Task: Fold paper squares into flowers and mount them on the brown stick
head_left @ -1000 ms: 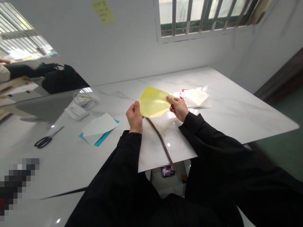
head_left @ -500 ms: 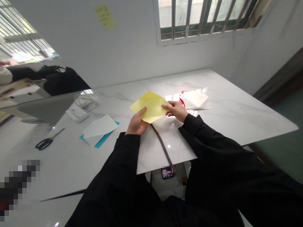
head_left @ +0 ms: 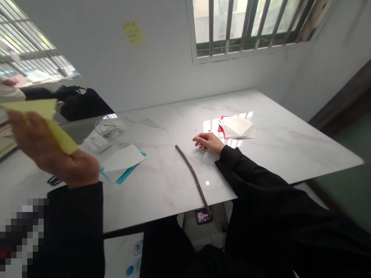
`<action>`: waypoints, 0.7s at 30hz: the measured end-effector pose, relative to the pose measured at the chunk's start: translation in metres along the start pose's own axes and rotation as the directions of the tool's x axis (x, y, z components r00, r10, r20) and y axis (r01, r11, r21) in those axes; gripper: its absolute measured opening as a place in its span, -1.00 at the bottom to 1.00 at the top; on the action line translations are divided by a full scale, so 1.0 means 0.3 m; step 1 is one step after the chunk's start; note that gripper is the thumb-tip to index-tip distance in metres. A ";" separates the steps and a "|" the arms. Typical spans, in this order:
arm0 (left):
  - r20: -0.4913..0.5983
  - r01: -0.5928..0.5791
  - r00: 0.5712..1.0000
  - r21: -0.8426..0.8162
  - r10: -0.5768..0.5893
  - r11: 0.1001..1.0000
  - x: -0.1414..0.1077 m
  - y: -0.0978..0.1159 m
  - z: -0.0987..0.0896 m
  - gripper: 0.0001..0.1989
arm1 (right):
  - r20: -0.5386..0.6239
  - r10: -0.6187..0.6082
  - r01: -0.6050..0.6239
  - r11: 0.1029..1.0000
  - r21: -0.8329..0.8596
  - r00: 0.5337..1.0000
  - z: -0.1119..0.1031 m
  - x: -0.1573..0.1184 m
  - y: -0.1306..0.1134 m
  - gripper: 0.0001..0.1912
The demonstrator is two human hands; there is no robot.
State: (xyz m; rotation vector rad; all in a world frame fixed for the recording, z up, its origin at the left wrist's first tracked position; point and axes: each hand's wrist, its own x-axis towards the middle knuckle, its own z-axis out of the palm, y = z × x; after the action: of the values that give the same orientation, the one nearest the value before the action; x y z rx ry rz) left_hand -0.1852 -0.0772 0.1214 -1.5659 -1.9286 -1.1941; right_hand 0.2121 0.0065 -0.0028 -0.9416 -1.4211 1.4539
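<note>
In the head view, your left hand (head_left: 55,154) is raised at the far left, off the surface (head_left: 162,173), its fingers closed on a yellow paper sheet (head_left: 37,109), which sticks out past them at an angle. Your right hand (head_left: 210,142) lies on the white marble surface, empty, with its fingers loosely open and slightly curled. A thin brown twig (head_left: 191,173) lies just left of that hand, and a stack of white paper (head_left: 236,127) over a red sheet sits just beyond it. Farther left, a white sheet (head_left: 121,158) lies on a blue sheet (head_left: 127,172), near a white box (head_left: 97,142) and its cable (head_left: 106,129).
</note>
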 end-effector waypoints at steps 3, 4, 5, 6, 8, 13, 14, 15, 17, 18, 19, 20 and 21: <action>0.320 -0.217 0.934 0.149 0.161 0.965 -0.078 -0.102 0.029 -0.23 | -0.032 -0.008 0.009 0.999 0.032 0.999 -0.007 0.007 0.007 -0.74; 0.452 -0.220 0.883 0.161 0.126 0.962 -0.110 -0.128 0.053 -0.22 | -0.042 -0.011 0.013 0.999 0.046 0.999 -0.009 0.008 0.007 -0.74; 0.583 -0.224 0.808 0.169 0.086 0.960 -0.141 -0.149 0.079 -0.22 | -0.049 -0.017 0.020 0.998 0.056 0.999 -0.012 0.008 0.007 -0.74; 0.678 -0.215 0.735 0.192 0.029 0.957 -0.167 -0.166 0.104 -0.25 | -0.050 -0.026 0.029 0.998 0.059 0.998 -0.014 0.007 0.007 -0.74; 0.774 -0.223 0.631 0.247 -0.054 0.943 -0.200 -0.188 0.139 -0.22 | -0.047 -0.041 0.044 0.998 0.053 0.998 -0.015 0.007 0.006 -0.72; 0.788 -0.229 0.610 0.278 -0.085 0.933 -0.199 -0.200 0.151 -0.22 | -0.058 -0.039 0.041 0.998 0.038 0.998 -0.014 0.009 0.011 -0.67; 0.790 -0.211 0.606 0.274 -0.095 0.938 -0.194 -0.201 0.149 -0.25 | -0.059 -0.043 0.045 0.998 0.037 0.997 -0.015 0.011 0.014 -0.66; 0.790 -0.192 0.603 0.274 -0.107 0.942 -0.190 -0.201 0.147 -0.28 | -0.060 -0.048 0.051 0.998 0.036 0.997 -0.016 0.012 0.017 -0.65; 0.787 -0.163 0.603 0.283 -0.131 0.945 -0.183 -0.198 0.148 -0.30 | -0.062 -0.068 0.070 0.997 0.037 0.996 -0.018 0.013 0.023 -0.63; 0.786 -0.153 0.601 0.291 -0.144 0.944 -0.180 -0.195 0.149 -0.30 | -0.063 -0.078 0.081 0.996 0.037 0.995 -0.018 0.013 0.025 -0.63; 0.787 -0.146 0.596 0.302 -0.160 0.942 -0.177 -0.190 0.150 -0.29 | -0.064 -0.086 0.089 0.995 0.036 0.994 -0.019 0.013 0.026 -0.63; 0.787 -0.144 0.593 0.312 -0.170 0.939 -0.174 -0.185 0.151 -0.28 | -0.068 -0.092 0.094 0.995 0.034 0.993 -0.018 0.012 0.026 -0.63; 0.785 -0.150 0.595 0.319 -0.172 0.936 -0.170 -0.178 0.152 -0.28 | -0.074 -0.094 0.096 0.995 0.030 0.993 -0.017 0.011 0.025 -0.64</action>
State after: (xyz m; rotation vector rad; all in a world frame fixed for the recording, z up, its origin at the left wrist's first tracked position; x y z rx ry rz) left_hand -0.2095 -0.0725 0.0382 -2.0716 -2.4786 0.0020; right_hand 0.2152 0.0115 -0.0102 -0.8855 -1.3665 1.3562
